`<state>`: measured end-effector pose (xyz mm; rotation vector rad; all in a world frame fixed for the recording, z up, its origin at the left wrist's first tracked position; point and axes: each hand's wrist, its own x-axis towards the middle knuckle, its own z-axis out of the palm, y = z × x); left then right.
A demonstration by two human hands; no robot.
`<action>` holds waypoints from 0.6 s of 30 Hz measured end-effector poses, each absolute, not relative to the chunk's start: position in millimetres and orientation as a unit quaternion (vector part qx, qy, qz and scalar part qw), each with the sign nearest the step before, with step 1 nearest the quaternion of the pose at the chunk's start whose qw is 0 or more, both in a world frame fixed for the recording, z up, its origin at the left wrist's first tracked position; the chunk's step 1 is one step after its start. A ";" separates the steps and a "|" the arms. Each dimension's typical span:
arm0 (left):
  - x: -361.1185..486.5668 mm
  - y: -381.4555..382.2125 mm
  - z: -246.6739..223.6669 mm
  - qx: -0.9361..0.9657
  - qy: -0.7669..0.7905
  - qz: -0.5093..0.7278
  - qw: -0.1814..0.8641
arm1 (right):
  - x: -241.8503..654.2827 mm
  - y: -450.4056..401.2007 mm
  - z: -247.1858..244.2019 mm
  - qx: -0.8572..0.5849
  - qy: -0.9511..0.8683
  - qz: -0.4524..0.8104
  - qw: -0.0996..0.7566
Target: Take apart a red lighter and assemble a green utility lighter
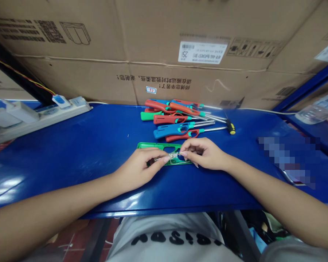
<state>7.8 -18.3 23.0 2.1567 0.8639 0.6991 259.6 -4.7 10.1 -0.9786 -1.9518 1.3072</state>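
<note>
Between the thumb and fingers of my left hand (139, 168) is a small clear plastic part (171, 156), held lengthwise and pointing right. My right hand (206, 154) pinches at the right end of this part; what exactly lies between its fingertips is too small to make out. Under both hands lies a green plastic lighter casing half (147, 145), flat on the blue table, its hollow side up and partly hidden by the fingers. A thin pale wire or tube shows along its lower edge.
Several long-nosed lighters (171, 119) in red, blue and green lie heaped behind the casing. By their tips is a black and yellow tool (231, 127). A power strip (58, 113) stands at left. A blurred phone-like object (292, 182) lies right. A big cardboard box (98, 78) walls the back.
</note>
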 end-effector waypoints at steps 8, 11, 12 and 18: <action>8.8 -18.5 21.7 0.830 0.337 0.269 0.353 | 259.1 -4.4 11.0 -0.369 -0.742 0.477 0.294; 8.8 -18.7 21.4 0.830 0.338 0.272 0.351 | 259.0 -4.5 11.1 -0.366 -0.746 0.471 0.297; 8.7 -18.7 21.3 0.830 0.338 0.273 0.350 | 258.9 -4.6 11.0 -0.365 -0.746 0.470 0.299; 9.2 -18.5 20.6 0.832 0.341 0.273 0.342 | 258.4 -4.7 10.0 -0.365 -0.746 0.473 0.295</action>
